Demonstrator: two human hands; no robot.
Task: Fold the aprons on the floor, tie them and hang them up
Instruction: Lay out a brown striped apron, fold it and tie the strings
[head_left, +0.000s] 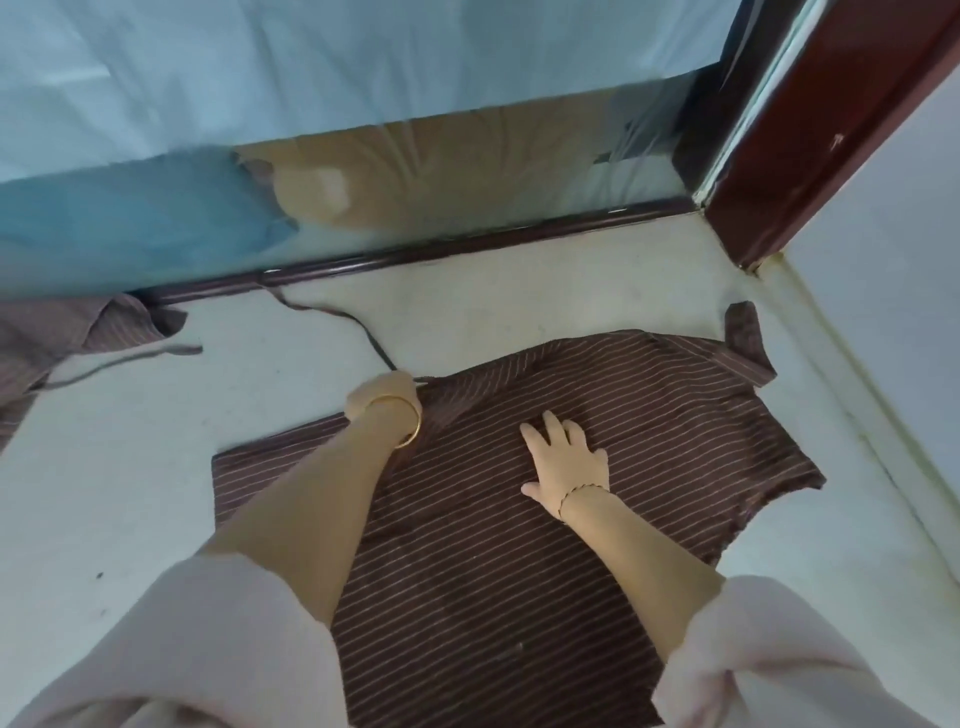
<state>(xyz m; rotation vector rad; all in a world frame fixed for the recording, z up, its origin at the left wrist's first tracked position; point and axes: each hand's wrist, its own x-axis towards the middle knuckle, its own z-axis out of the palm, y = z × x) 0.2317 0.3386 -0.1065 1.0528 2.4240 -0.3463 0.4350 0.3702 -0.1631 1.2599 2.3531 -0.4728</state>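
A dark brown cloth apron with thin pale stripes (649, 415) lies spread on the pale floor (130, 493), in a corner near a dark wooden skirting rail (467, 249). The person leans over it with both arms out. The right hand (566, 462) rests flat on the middle of the apron, its fingers (553, 423) straight and spread, holding nothing and pinning the cloth down. The left hand (384, 397), with a gold bangle (410, 421) at the wrist, sits at the apron's far left edge, just where a thin dark tie strap (332, 314) leaves the cloth and trails towards the rail. Its fingers are hidden behind the back of the hand, so whether they pinch the strap or the corner cannot be told. A second striped brown apron (62, 332) lies crumpled at the left, well apart.

The step appears to be the folding of the first apron, with tying and hanging not yet begun. The next move likely calls for bringing the left edge across while the right hand keeps the cloth from sliding.
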